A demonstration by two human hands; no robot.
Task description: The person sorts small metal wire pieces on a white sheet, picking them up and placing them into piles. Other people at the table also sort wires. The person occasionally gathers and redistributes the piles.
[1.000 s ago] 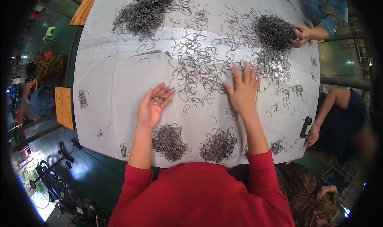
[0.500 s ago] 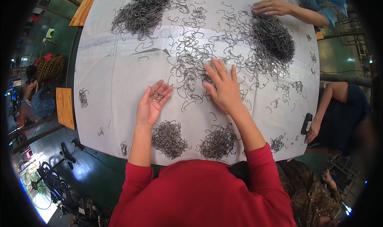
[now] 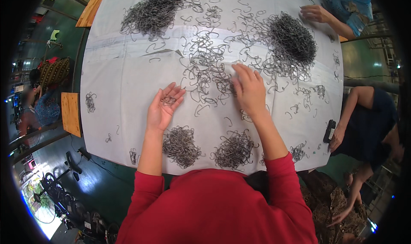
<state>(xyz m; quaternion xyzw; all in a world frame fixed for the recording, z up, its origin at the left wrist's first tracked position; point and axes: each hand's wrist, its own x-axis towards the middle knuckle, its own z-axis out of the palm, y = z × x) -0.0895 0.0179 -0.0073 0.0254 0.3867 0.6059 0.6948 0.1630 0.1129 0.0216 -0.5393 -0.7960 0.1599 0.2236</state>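
Palm up, my left hand (image 3: 157, 115) cradles a few bent wire hooks (image 3: 168, 99), its fingers slightly curled. My right hand (image 3: 252, 94) is palm down over the table, fingers apart and slightly bent, at the right edge of a loose scatter of hooks (image 3: 201, 74). Its fingertips are near or on hooks; I cannot tell whether they touch any, and I see nothing gripped. Close to my body, two small piles lie side by side: a left pile (image 3: 181, 147) near my left forearm and a right pile (image 3: 235, 149) beside my right forearm.
A white-covered table (image 3: 128, 85) bears two big dark heaps, a far-left heap (image 3: 156, 12) and a far-right heap (image 3: 293, 38). A co-worker's hand (image 3: 316, 13) is beside the right heap. Another person's hand (image 3: 337, 137) rests by a black device (image 3: 329, 131) at the right edge.
My right hand has shifted right and slightly nearer, its fingers closer together. My left hand stays nearly still. The far co-worker's hand has moved right, off the heap.
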